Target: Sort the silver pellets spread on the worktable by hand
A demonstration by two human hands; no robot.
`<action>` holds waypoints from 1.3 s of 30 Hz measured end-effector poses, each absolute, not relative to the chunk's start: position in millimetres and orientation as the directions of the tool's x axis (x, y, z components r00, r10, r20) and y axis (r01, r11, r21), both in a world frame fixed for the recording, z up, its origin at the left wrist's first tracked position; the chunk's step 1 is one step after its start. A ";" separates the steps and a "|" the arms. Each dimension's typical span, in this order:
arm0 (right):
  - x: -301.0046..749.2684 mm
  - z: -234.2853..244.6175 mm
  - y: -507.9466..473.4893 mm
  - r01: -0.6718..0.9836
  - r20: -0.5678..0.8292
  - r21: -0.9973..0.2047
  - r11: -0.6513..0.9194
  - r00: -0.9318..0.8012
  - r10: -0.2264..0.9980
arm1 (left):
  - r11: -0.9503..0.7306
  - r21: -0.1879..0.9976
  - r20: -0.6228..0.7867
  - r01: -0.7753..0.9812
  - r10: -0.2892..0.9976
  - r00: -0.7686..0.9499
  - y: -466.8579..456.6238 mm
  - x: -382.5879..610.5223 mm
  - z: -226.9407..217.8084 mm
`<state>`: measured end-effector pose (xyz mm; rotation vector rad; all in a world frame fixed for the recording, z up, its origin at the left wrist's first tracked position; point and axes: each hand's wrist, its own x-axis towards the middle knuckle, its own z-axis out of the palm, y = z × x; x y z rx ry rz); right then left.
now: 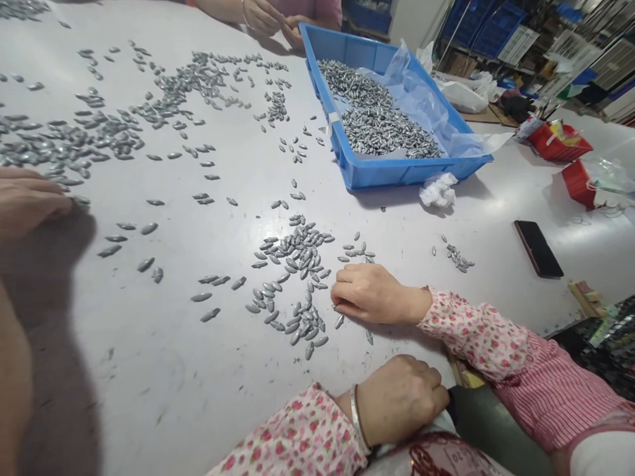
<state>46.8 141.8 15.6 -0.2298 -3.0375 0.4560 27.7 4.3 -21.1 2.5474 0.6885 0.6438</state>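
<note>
Head view: right hand [380, 294] was on the near side of the blue tray [347, 173], fingers bunched and pointing down at the table. Couldn't tell from where I stood if a piece was pinched in them. Left hand [404, 400] was further out from the tray, by the table edge, fingers curled, palm hidden; contents unknown.

Key relation: cluster of grey pieces [304, 248] lay just left of the right fingertips, near side of the tray. Right hand was clearly the nearer one. Pieces were spindle-shaped, long axes mixed, no common direction.

Further out: a long scatter of pieces [119, 135] left of the tray, with a co-worker's hand [30, 201] at it; another co-worker's hands [262, 18] by the tray's far end. More pieces inside the tray. Dark phone [538, 248] to its right.

Writing: maybe "20" on the printed cloth [454, 457], nearest the body from the tray. No brands readable.
</note>
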 end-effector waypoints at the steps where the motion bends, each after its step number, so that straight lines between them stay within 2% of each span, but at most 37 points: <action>1: 47.6 15.8 143.0 0.132 0.042 -0.296 0.946 -0.988 0.151 | -0.789 0.501 0.324 0.356 0.553 0.768 4.2 27.9 -21.5; 7: 52.3 20.0 150.6 -0.018 0.051 -0.337 0.941 -0.999 -0.001 | -0.789 0.502 0.355 0.354 0.561 0.748 3.7 28.7 -23.1; 12: 43.1 20.1 135.0 -0.073 0.088 -0.381 0.922 -0.995 -0.043 | -0.806 0.494 0.394 0.327 0.542 0.742 3.7 29.0 -25.2; 16: 39.7 22.4 131.2 -0.044 0.017 -0.299 0.953 -0.999 -0.041 | -0.802 0.498 0.391 0.330 0.547 0.740 3.8 29.0 -25.2; 18: 40.7 23.6 134.7 -0.027 -0.005 -0.311 0.950 -1.000 -0.030 | -0.801 0.499 0.392 0.330 0.549 0.739 3.9 29.0 -24.9; 21: 40.3 22.7 137.1 -0.012 0.078 -0.371 0.929 -0.997 0.019 | -0.805 0.491 0.394 0.333 0.547 0.739 3.8 29.2 -25.1; 24: 36.0 19.8 133.9 -0.043 0.148 -0.356 0.933 -0.989 0.011 | -0.804 0.489 0.395 0.338 0.550 0.736 3.6 29.2 -25.2; 28: 35.4 19.1 136.6 0.007 0.109 -0.287 0.958 -0.993 0.040 | -0.804 0.484 0.385 0.345 0.550 0.741 4.0 28.8 -23.4; 33: 41.6 21.0 144.4 0.051 0.124 -0.365 0.930 -0.987 0.103 | -0.815 0.471 0.386 0.339 0.535 0.751 4.2 29.7 -25.1; 36: 37.8 18.9 137.5 -0.001 0.140 -0.365 0.931 -0.989 0.054 | -0.812 0.476 0.394 0.339 0.541 0.743 3.7 30.9 -28.1; 39: 31.2 16.0 128.6 -0.018 0.082 -0.300 0.954 -0.997 0.007 | -0.810 0.476 0.401 0.341 0.546 0.736 3.4 31.7 -29.0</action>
